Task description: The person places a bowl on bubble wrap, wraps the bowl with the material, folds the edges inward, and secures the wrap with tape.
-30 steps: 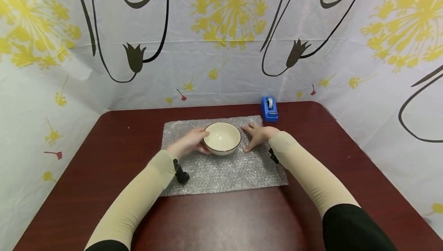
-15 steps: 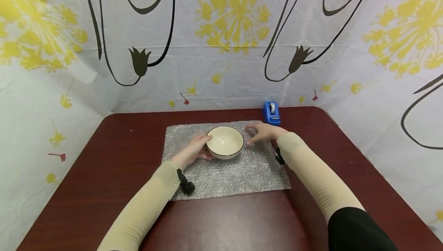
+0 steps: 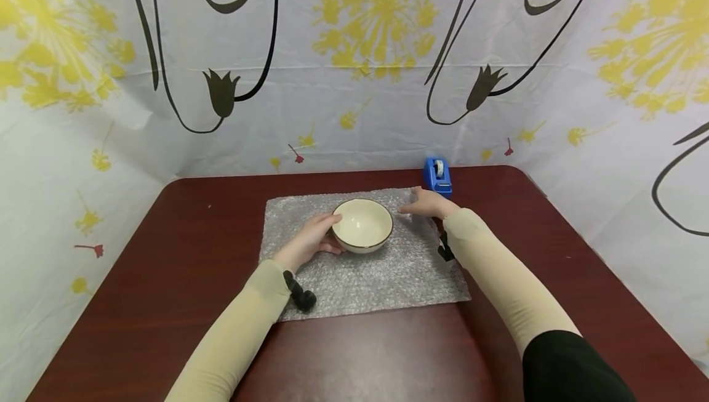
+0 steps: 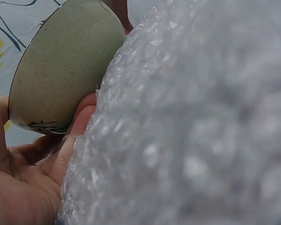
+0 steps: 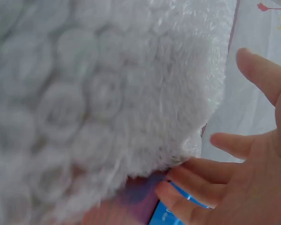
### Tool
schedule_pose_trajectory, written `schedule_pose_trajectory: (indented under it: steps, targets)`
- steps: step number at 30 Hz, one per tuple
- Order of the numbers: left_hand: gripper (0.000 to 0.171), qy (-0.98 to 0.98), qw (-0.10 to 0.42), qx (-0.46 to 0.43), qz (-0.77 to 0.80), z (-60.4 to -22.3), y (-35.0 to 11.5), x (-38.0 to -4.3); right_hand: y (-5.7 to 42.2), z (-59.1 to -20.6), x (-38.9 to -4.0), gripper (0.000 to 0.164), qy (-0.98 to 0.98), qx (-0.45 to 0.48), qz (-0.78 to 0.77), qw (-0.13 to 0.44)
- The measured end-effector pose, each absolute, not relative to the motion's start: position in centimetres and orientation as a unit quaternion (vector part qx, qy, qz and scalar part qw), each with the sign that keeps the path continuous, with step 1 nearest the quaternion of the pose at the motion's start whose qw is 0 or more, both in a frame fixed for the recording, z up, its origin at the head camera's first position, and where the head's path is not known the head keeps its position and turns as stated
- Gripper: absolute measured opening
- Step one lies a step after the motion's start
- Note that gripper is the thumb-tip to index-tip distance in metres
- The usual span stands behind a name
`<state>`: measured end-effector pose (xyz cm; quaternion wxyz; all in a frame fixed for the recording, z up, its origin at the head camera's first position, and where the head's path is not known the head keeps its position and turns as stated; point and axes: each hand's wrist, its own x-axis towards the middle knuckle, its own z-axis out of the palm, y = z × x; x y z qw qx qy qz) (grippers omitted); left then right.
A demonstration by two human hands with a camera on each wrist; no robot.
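Plenty of bubble wrap (image 3: 376, 282) stretches toward us in front of the bowl (image 3: 362, 225), which sits mouth-up over it, nearer the sheet's far edge. We see the left hand (image 3: 310, 241) gripping the bowl's left side, thumb over the rim. Across a gap, our right hand (image 3: 431, 204) is unclenched, fingers extended at the wrap's far-right corner, just beside the blue tape dispenser (image 3: 437, 176) near the back edge of the table (image 3: 216, 229).

The head view is bright and evenly lit, with a pale sheen on the table (image 3: 360, 353) up front and a small glint inside the bowl (image 3: 362, 223). Both wrist views look dimmer; nearest each lens, the wrap (image 4: 192, 131) blurs.
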<state>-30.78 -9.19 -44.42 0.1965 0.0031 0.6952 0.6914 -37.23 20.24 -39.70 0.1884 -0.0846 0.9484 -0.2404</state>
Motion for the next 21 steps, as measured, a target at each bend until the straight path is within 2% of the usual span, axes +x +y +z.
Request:
schedule_pose_trajectory:
  steps: [7, 21]
  targets:
    - [0.055, 0.694, 0.195, 0.000, 0.693, -44.3, -9.0, -30.9, 19.9, -40.0, -37.7, 0.086, 0.943, -0.049, -0.305, 0.128]
    - [0.055, 0.689, 0.197, 0.001, 0.698, -44.6, -9.2, -31.1, 20.0, -39.9, -38.6, 0.075, 0.887, -0.020, -0.455, 0.071]
